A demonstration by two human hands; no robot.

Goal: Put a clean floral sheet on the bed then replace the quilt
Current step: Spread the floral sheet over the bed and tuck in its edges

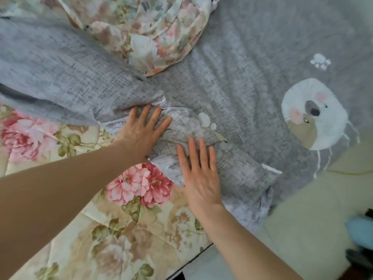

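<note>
A grey quilt (pixel 242 63) with a white cartoon animal (pixel 314 114) and paw prints covers the right and upper bed, bunched into folds at the middle. Under it, at the lower left, lies a floral sheet (pixel 113 229) with pink flowers on cream. My left hand (pixel 141 128) lies flat with straight fingers on the bunched grey fabric. Just to its right, my right hand (pixel 199 174) presses flat on a grey fold near the bed's edge. Neither hand grips anything.
A second floral cloth bundle (pixel 153 31) lies at the top centre, partly on the grey quilt. Pale floor (pixel 302 219) shows at the lower right beyond the bed's edge, with a blue object (pixel 361 229) at the right border.
</note>
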